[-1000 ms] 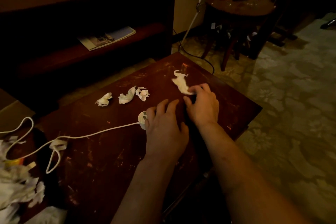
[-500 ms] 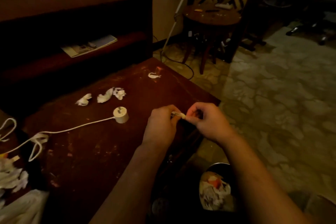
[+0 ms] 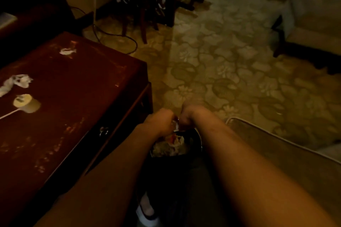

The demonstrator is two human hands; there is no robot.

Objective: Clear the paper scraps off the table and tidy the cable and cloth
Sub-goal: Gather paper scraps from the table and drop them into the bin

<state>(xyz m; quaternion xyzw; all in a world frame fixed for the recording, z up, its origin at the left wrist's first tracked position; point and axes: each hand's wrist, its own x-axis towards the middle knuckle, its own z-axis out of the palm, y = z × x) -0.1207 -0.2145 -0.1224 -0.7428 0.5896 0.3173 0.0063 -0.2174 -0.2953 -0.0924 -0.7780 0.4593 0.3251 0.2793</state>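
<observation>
Just above the bin (image 3: 200, 141), your left hand (image 3: 159, 122) and right hand (image 3: 188, 116) are both curled and together pinch one paper scrap (image 3: 175, 125). Left of the bin, on the table (image 3: 77, 108), lie other scraps (image 3: 17, 81) and the cable plug (image 3: 25, 102).

The dark red-brown wooden table (image 3: 83, 88), its top scuffed and worn, carries 2 crumpled white paper scraps (image 3: 16, 82) touching each other at the left edge. 1 smaller white paper scrap (image 3: 67, 51) lies near the far corner. A cream round plug (image 3: 25, 102) lies just beside the 2 scraps, its thin white cable (image 3: 8, 114) running off left.
</observation>
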